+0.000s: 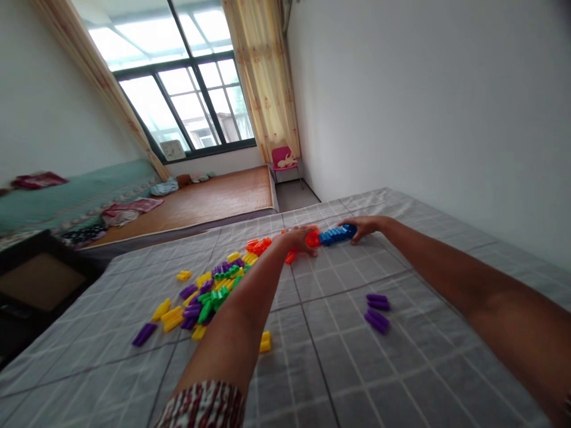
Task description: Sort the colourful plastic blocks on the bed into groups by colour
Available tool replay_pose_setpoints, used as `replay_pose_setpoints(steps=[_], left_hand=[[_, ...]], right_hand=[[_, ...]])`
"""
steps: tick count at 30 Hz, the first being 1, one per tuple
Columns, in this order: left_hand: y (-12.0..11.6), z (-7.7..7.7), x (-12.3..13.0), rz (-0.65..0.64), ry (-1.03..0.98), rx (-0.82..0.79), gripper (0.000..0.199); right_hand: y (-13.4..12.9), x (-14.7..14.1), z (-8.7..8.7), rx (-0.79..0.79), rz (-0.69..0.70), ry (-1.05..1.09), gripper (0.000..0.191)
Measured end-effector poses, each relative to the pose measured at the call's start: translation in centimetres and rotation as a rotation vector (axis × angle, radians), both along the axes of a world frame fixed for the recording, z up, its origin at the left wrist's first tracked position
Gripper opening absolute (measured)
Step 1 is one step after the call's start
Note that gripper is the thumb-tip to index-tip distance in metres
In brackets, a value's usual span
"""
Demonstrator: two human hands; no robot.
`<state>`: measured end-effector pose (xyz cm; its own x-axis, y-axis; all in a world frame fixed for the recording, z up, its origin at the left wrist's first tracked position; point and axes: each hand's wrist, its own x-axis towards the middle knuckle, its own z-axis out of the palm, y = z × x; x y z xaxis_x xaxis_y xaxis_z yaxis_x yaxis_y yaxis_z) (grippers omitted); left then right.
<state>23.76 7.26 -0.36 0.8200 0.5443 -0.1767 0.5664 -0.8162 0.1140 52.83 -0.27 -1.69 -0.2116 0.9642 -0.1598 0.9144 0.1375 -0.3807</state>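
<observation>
Orange plastic blocks (313,238) lie at the far part of the bed, with my left hand (298,239) curved around them, its thumb and fingers on either side. Directly right of the orange ones, touching them, is a row of blue plastic blocks (334,235). My right hand (360,226) grips the right end of that blue row between thumb and fingers. Left of my left forearm spreads a loose pile of yellow (172,318), green (218,296) and purple blocks (191,312). More orange pieces (259,246) sit at the pile's far end.
Two purple blocks (377,312) lie apart on the grey checked sheet (348,368). A yellow block (265,342) is beside my left forearm. A white wall (423,119) runs along the right. Beyond stand a low wooden platform (223,196) and a pink chair (282,156).
</observation>
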Motion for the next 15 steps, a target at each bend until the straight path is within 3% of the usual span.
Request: replay_pose_setpoints(steps=[3, 6, 11, 15], left_hand=[[-1.8, -0.1, -0.9, -0.027, -0.006, 0.025, 0.09], [-4.2, -0.1, -3.8, -0.034, -0.05, 0.112, 0.073], [-7.2, 0.2, -11.9, 0.058, -0.159, 0.187, 0.057], [-8.5, 1.3, -19.3, 0.212, -0.276, 0.176, 0.044]], right_hand=[[0.1, -5.1, -0.1, 0.06, 0.115, 0.041, 0.089], [-0.4, -10.6, -0.7, 0.118, 0.194, 0.084, 0.076], [-1.4, -20.0, -1.4, 0.227, 0.177, 0.185, 0.065], [-1.5, -27.4, -0.4, 0.222, 0.119, 0.247, 0.054]])
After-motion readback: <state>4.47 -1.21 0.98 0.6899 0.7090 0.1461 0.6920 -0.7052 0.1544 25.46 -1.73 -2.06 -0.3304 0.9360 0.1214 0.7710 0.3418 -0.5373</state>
